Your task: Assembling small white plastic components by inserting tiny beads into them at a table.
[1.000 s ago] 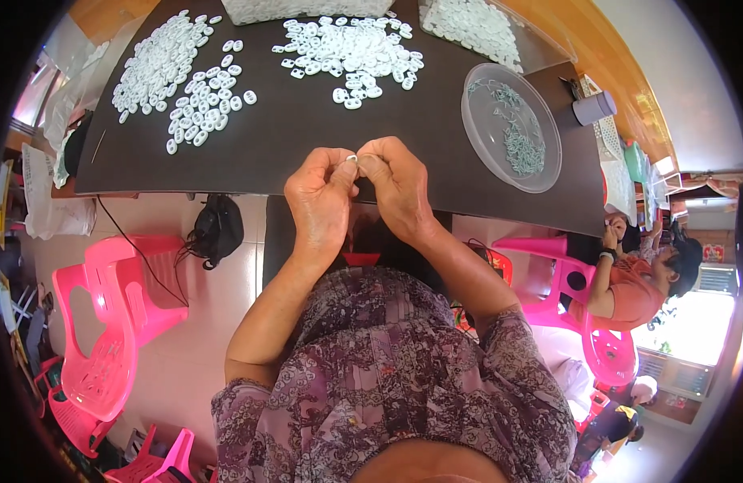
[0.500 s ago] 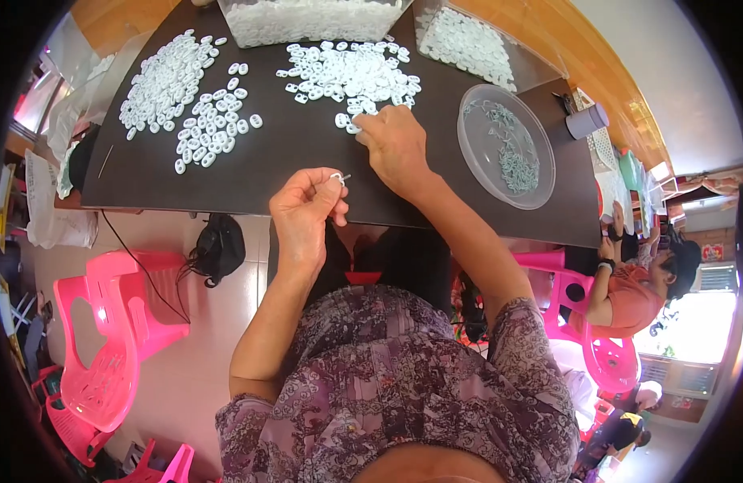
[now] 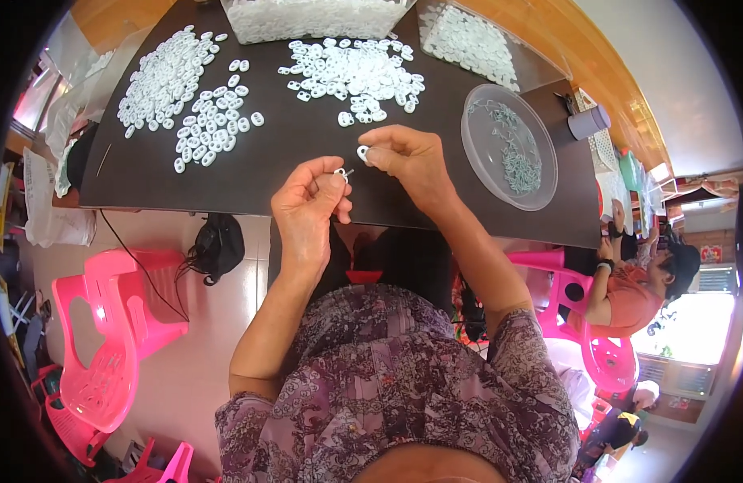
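Observation:
My left hand point(image 3: 311, 205) is closed, pinching a small white plastic piece point(image 3: 339, 171) from which a thin metal screw point(image 3: 349, 174) sticks out toward the right. Just to its right, my right hand point(image 3: 411, 161) grips a white oval two-hole plastic piece point(image 3: 362, 151) between thumb and fingers. The two pieces are close but apart, above the table's near edge. Beyond my hands lies a heap of white plastic pieces point(image 3: 355, 72). A round clear dish point(image 3: 470, 153) with grey-green screws point(image 3: 520, 171) stands to the right.
On the dark table point(image 3: 283, 145), two groups of oval pieces point(image 3: 166, 76) lie at left. Clear bins of white pieces point(image 3: 315, 22) stand along the back. A grey cylinder point(image 3: 588, 122) lies beyond the dish. Pink chairs point(image 3: 117, 338) flank me, and a person point(image 3: 629, 294) sits at far right.
My right hand has come back from the heap toward my left hand, carrying a white oval piece it picked up there. My left hand has barely moved.

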{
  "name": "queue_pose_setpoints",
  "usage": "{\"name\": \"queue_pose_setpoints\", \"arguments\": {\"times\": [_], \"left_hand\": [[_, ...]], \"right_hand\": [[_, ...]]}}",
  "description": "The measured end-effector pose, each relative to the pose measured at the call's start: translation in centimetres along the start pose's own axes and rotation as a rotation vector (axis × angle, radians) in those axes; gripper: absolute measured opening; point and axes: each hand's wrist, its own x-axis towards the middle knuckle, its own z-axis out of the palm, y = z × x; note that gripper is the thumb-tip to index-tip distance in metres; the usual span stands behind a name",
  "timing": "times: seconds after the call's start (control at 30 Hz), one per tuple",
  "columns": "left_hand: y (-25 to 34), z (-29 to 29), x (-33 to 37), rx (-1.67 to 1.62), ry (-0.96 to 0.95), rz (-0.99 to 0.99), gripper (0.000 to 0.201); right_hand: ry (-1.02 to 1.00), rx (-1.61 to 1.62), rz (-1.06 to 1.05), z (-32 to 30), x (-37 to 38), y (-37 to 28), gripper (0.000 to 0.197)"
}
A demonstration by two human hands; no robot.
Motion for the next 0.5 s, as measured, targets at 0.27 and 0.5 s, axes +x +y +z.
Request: {"name": "queue_pose_setpoints", "arguments": {"times": [0.27, 0.5], "left_hand": [[0.0, 1.2, -0.6, 0.117, 0.010, 0.006, 0.013], [-0.7, 1.8, -1.1, 0.140, -0.001, 0.038, 0.011]], "right_hand": [[-0.041, 0.214, 0.117, -0.2, -1.8, -0.9, 0.016], [-0.015, 0.251, 0.076, -0.1, -2.7, -0.6, 0.014]]}}
